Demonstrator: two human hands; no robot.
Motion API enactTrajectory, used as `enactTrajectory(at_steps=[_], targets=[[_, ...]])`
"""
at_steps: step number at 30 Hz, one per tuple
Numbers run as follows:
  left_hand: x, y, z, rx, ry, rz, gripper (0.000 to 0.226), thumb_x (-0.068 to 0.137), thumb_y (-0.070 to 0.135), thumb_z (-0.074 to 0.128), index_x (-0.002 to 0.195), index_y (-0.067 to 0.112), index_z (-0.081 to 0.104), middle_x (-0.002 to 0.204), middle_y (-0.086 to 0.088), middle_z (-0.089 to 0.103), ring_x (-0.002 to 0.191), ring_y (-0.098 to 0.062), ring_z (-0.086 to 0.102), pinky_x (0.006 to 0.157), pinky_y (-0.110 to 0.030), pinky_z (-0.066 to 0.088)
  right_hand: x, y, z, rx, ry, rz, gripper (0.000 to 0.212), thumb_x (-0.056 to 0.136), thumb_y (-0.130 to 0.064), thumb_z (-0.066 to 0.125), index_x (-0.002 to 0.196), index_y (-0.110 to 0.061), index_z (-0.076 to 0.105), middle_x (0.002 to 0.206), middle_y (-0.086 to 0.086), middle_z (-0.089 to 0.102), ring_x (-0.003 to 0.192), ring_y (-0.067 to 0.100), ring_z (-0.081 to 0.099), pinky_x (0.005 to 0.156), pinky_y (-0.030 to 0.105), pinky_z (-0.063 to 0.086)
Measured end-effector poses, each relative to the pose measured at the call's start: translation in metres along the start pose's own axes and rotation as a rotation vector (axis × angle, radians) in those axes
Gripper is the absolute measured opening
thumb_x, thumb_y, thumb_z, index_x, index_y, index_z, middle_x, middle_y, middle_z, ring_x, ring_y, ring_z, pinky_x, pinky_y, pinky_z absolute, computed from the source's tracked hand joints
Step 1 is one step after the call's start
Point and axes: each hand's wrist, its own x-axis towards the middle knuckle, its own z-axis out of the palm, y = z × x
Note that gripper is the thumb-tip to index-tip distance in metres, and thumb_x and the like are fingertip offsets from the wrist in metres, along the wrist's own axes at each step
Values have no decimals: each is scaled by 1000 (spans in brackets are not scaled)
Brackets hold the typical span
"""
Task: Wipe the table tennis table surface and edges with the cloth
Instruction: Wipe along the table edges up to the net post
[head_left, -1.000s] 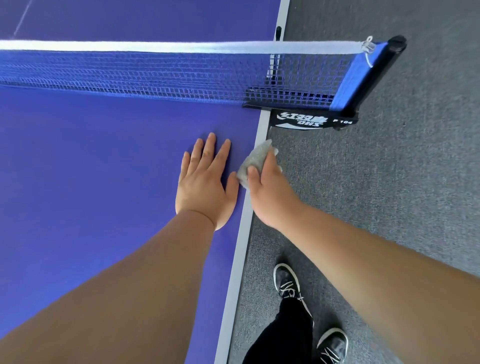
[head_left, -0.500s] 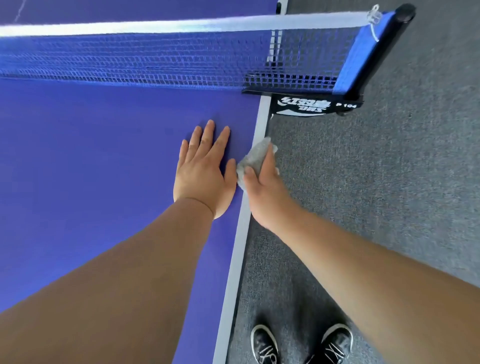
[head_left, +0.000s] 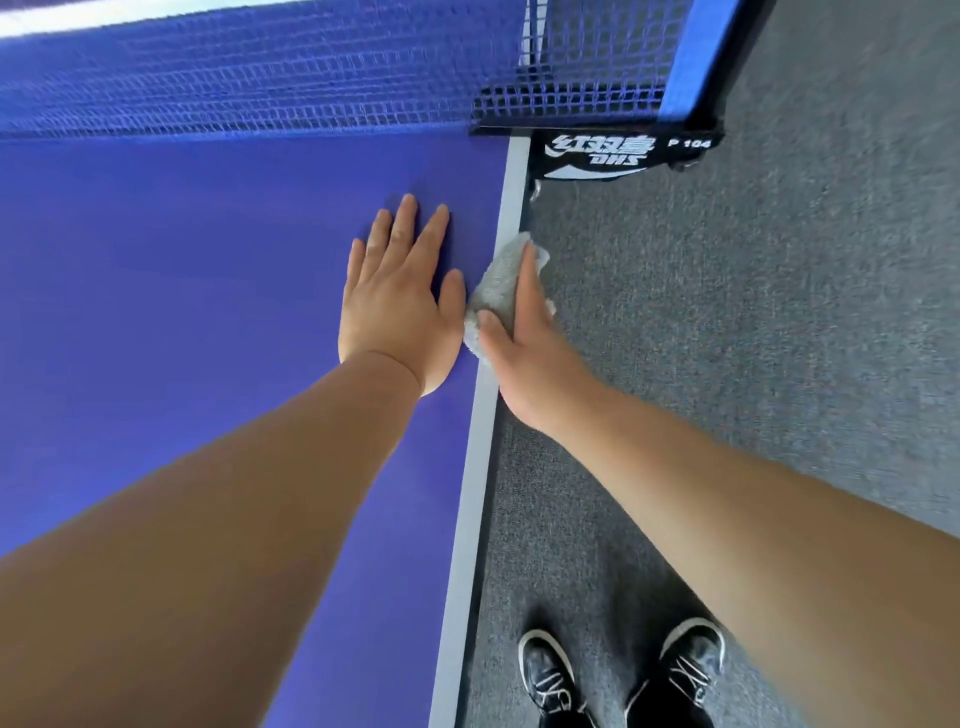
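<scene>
Table (head_left: 156, 312), blue, fills the left, with the net (head_left: 260, 78) stretched across the top. Left hand (head_left: 397, 306) lies flat on the blue top, fingers straight and close together, holding nothing, its thumb just beside the cloth (head_left: 498, 280). That grey cloth is folded over the table's pale edge strip (head_left: 467, 519), near the net clamp (head_left: 613, 153). Right hand (head_left: 530, 353) grips it there: the thumb presses on top, the forefinger runs straight along the outer side, the other fingers are hidden below the edge. Right of the table lies grey carpet (head_left: 779, 312), and two black shoes (head_left: 550, 675) stand on it at the bottom.
</scene>
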Motion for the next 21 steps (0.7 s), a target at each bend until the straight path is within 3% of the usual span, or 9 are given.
enactTrajectory(at_steps=[3,5,7,10,13,15,17,19,21], targets=[[2,-1,-1,-5,5,0,65,101,45,23,165,34,20,174,5,9,161,-18,3,131,-41,2,39,-18,-8,-36,60,-25,82,108,-32,47,161,-44,-15,174,-2,-11,135,3,31,88,-6,30],[1,0,0,5,3,6,66,100,45,21,165,34,19,174,5,9,160,-19,3,131,-41,2,65,-29,-16,-26,119,-41,78,109,-29,48,163,-44,-6,174,1,-4,120,2,40,72,-7,35],[0,0,-1,6,1,11,67,99,45,19,165,33,19,174,4,9,160,-19,3,130,-41,2,73,-32,-18,4,157,-86,74,109,-26,47,165,-40,1,173,2,6,133,10,47,92,6,39],[0,1,-1,-9,8,9,64,101,41,22,165,32,20,174,4,9,160,-19,4,131,-41,2,48,-25,-10,31,128,-87,72,109,-23,44,165,-37,2,173,-3,8,153,16,28,119,30,31],[0,2,-1,-14,5,11,66,100,40,20,165,32,20,174,3,9,161,-19,3,131,-41,2,6,-7,5,64,67,-73,73,109,-25,45,163,-44,0,174,-10,-2,157,9,13,123,30,23],[-1,2,-3,-16,9,7,66,99,39,19,165,31,21,174,3,9,161,-19,3,130,-41,2,-2,-4,8,72,56,-68,74,108,-25,46,162,-46,0,174,-9,-2,156,9,18,116,17,27],[0,3,-3,-18,13,13,65,100,40,18,164,32,21,174,4,9,161,-19,4,130,-41,2,20,-10,1,2,52,-38,74,109,-27,45,163,-45,-1,174,-5,-1,150,12,31,90,-5,30],[0,1,-2,-14,18,19,65,100,41,18,164,32,21,174,4,10,161,-19,5,130,-41,2,52,-22,-10,-71,83,-38,72,109,-30,44,163,-42,-2,173,3,8,128,17,53,64,-5,33],[0,0,0,-26,23,23,66,99,40,18,164,32,23,174,3,11,160,-20,6,130,-42,3,73,-31,-20,-70,127,-68,71,109,-30,45,164,-41,2,173,4,11,129,17,53,69,0,34]])
